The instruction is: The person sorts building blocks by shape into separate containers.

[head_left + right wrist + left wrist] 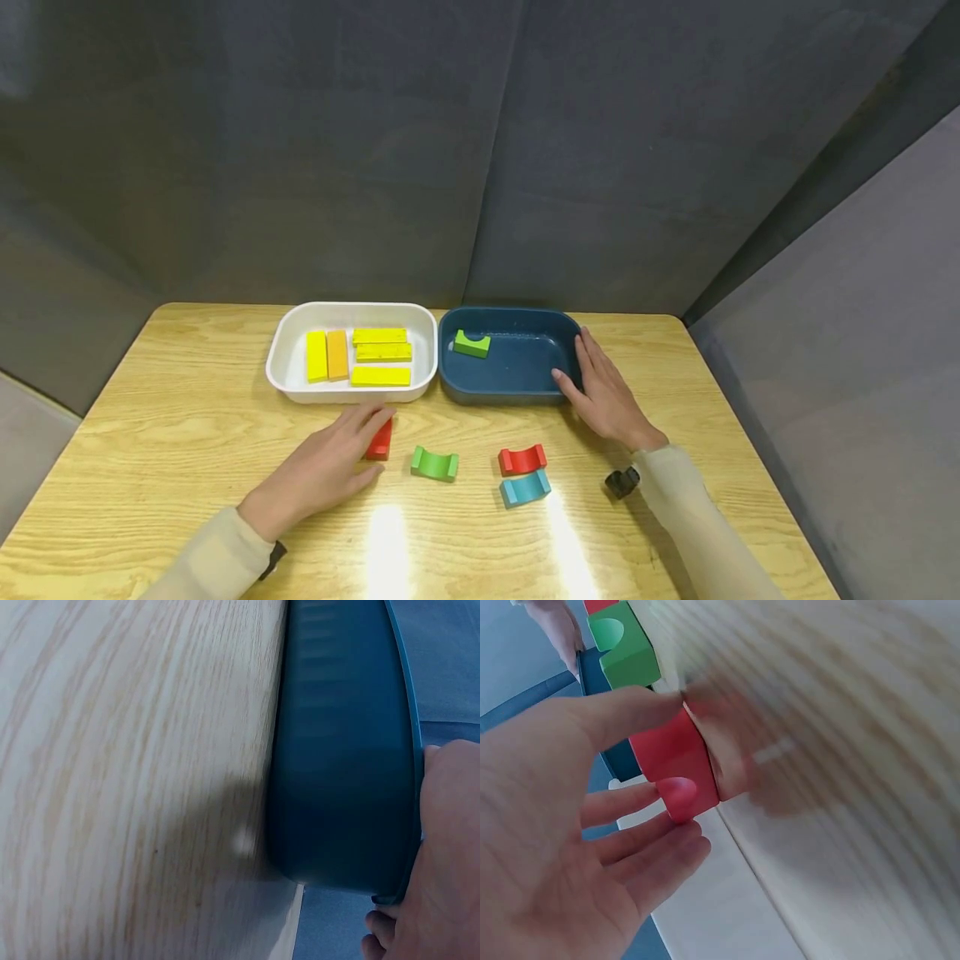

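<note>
My left hand (pixel 322 467) is around a red arch block (pixel 381 442) on the table, thumb at one end and fingers at the other. In the left wrist view the red arch block (pixel 676 769) shows its curved cutout between thumb and fingertips. My right hand (pixel 609 392) grips the right end of a dark blue bin (pixel 517 398), thumb over the rim and fingers along the outside. A green arch block (pixel 471 344) lies inside that bin. Between the hands lie another green arch block (pixel 434 465), a red one (pixel 522 460) and a light blue one (pixel 525 489).
Left of the dark blue bin, and close against it, stands a white bin (pixel 277 367) holding several yellow blocks (pixel 381 377) and an orange block (pixel 337 355). Both bins sit along the back of the wooden table (pixel 172 400), before a grey partition (pixel 337 167).
</note>
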`<action>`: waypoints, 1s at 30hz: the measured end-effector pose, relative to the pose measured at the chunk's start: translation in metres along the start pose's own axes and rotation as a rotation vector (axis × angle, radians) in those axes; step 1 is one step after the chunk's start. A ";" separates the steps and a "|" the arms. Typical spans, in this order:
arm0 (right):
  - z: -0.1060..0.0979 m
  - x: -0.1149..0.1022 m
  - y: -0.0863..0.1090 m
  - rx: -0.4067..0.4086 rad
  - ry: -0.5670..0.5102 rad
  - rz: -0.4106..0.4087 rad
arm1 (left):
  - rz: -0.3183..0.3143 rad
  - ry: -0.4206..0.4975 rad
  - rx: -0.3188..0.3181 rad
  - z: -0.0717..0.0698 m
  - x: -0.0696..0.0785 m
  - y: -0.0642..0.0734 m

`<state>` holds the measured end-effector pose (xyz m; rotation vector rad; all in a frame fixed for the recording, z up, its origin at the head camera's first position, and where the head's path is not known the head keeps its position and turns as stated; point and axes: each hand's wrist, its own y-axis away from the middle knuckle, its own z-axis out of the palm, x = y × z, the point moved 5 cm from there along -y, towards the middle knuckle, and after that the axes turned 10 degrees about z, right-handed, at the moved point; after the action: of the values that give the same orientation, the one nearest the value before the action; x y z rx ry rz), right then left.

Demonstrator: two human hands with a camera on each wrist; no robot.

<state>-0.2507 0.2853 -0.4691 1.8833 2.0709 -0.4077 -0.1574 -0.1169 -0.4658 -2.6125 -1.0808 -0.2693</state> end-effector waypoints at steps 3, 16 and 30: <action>-0.001 -0.001 0.001 0.007 -0.004 -0.006 | 0.008 -0.010 0.009 0.000 -0.001 -0.001; -0.001 -0.001 0.001 0.004 -0.004 -0.012 | 0.030 -0.015 0.036 -0.001 -0.002 -0.002; 0.000 0.000 0.000 0.003 -0.005 -0.009 | 0.017 -0.039 0.030 -0.003 0.001 0.007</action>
<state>-0.2504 0.2851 -0.4689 1.8733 2.0775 -0.4177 -0.1516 -0.1216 -0.4643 -2.6093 -1.0671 -0.1971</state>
